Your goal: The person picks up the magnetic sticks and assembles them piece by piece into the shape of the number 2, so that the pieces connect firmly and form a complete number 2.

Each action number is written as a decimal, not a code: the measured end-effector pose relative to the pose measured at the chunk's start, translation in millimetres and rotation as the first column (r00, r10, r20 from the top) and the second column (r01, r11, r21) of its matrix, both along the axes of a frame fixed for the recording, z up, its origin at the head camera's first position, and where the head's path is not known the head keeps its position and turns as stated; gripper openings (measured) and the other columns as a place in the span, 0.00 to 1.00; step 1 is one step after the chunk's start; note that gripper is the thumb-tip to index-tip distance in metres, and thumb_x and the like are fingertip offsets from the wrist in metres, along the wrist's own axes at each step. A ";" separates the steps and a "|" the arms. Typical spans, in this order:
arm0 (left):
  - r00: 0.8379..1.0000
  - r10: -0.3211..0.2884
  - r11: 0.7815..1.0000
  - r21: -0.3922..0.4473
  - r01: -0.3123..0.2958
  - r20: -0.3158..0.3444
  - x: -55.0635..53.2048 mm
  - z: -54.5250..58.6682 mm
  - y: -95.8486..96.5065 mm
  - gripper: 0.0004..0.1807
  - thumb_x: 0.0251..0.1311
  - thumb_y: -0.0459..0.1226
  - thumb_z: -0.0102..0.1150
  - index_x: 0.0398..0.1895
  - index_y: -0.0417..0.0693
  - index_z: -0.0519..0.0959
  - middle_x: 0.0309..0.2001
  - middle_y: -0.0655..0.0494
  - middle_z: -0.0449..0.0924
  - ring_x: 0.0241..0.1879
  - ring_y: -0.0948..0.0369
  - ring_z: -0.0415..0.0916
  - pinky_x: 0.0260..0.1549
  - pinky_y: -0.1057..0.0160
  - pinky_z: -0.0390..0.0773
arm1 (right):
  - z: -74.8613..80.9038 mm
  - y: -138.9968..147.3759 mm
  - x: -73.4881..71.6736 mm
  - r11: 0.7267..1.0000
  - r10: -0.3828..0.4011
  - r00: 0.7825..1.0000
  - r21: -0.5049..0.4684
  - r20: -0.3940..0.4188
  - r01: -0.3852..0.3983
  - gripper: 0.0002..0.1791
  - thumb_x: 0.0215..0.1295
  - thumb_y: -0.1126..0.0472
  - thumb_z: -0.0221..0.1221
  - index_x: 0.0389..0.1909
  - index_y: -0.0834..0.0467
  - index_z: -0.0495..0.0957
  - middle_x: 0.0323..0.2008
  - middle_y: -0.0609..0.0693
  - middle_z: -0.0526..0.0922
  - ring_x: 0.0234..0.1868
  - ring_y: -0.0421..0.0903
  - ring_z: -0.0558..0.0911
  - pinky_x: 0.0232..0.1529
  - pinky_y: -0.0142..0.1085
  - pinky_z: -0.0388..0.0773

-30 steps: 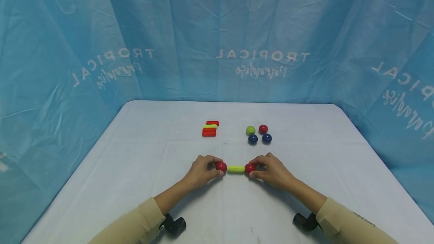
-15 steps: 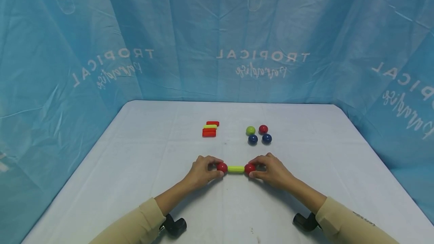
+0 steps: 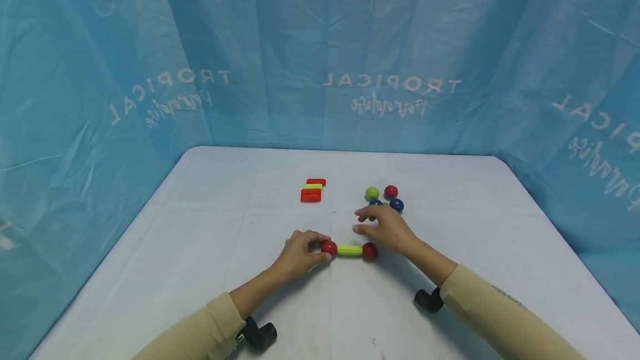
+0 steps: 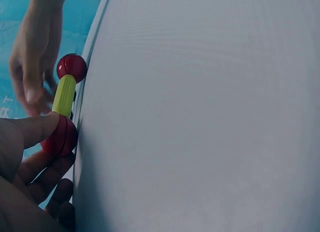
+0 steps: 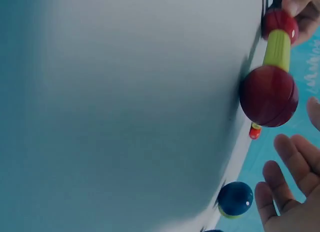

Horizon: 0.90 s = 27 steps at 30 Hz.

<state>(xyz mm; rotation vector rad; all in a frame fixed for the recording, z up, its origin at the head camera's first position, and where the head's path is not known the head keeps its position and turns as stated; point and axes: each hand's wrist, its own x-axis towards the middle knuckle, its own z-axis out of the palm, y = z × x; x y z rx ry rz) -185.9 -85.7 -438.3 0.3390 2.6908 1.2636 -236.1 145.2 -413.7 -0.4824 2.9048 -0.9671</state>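
Observation:
My left hand (image 3: 299, 254) pinches a red ball (image 3: 329, 248) between thumb and fingers, just above the white table. A yellow-green rod (image 3: 349, 250) joins that ball to a second red ball (image 3: 370, 251), making a dumbbell shape. In the left wrist view, the thumb presses the near red ball (image 4: 61, 137) beside the rod (image 4: 64, 95). Off the dumbbell, my right hand (image 3: 387, 228) hovers with loosely spread fingers and holds nothing. It is close to two blue balls (image 3: 396, 205), partly covering one of them. In the right wrist view its fingers are apart from the red ball (image 5: 270, 96).
Beyond the hands, a green ball (image 3: 372, 193) and another red ball (image 3: 391, 191) sit by the blue ones. Left of them lie several short rods, red (image 3: 311, 197) and yellow-green (image 3: 312, 186), side by side. A blue curtain (image 3: 280, 60) hangs behind the white table (image 3: 225, 204).
The left red ball moved right against the rod, closing the small gap. My right hand let go of its red ball and moved up and away toward the blue balls.

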 end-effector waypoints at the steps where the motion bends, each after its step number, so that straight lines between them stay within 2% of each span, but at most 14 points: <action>1: 1.000 0.001 1.000 0.000 -0.001 0.001 0.0 0.0 0.1 0.20 0.52 0.38 0.67 0.50 0.52 0.80 0.48 0.53 0.76 0.48 0.57 0.65 0.40 0.62 0.70 | 0.8 -3.3 -4.7 1.000 -0.003 1.000 0.001 -0.009 0.003 0.23 0.55 0.51 0.66 0.52 0.51 0.79 0.42 0.45 0.84 0.48 0.45 0.77 0.44 0.38 0.78; 6: 1.000 -0.005 1.000 0.002 0.005 -0.016 0.1 0.5 0.5 0.20 0.52 0.39 0.67 0.50 0.51 0.80 0.48 0.53 0.77 0.48 0.57 0.65 0.40 0.62 0.69 | 3.7 -21.2 -28.1 1.000 -0.014 0.999 0.014 -0.037 0.015 0.23 0.56 0.50 0.65 0.53 0.51 0.79 0.45 0.46 0.84 0.49 0.46 0.78 0.45 0.40 0.78; 12: 0.999 -0.006 1.000 0.005 0.007 -0.047 0.5 0.0 -0.9 0.19 0.52 0.38 0.67 0.50 0.50 0.81 0.48 0.54 0.78 0.48 0.58 0.65 0.41 0.60 0.66 | 3.0 -47.9 -49.9 1.000 -0.007 1.000 0.016 -0.029 0.007 0.23 0.56 0.50 0.65 0.54 0.50 0.78 0.45 0.45 0.84 0.48 0.46 0.76 0.44 0.39 0.77; 19: 1.000 -0.006 1.000 0.012 0.006 -0.027 2.0 0.2 -3.2 0.20 0.52 0.39 0.67 0.50 0.50 0.80 0.48 0.54 0.78 0.49 0.58 0.64 0.41 0.59 0.66 | 0.1 -68.6 -65.1 1.000 -0.013 1.000 0.001 0.023 0.013 0.23 0.57 0.51 0.64 0.55 0.47 0.77 0.50 0.45 0.82 0.51 0.45 0.75 0.47 0.38 0.77; 27: 1.000 0.008 1.000 0.018 -0.007 -0.012 0.5 -0.4 -7.3 0.20 0.51 0.39 0.67 0.50 0.51 0.80 0.47 0.54 0.77 0.47 0.58 0.64 0.39 0.62 0.67 | 1.5 -82.3 -77.7 0.999 -0.037 0.998 0.006 0.055 0.037 0.21 0.57 0.52 0.65 0.52 0.48 0.79 0.51 0.46 0.81 0.49 0.46 0.74 0.45 0.37 0.77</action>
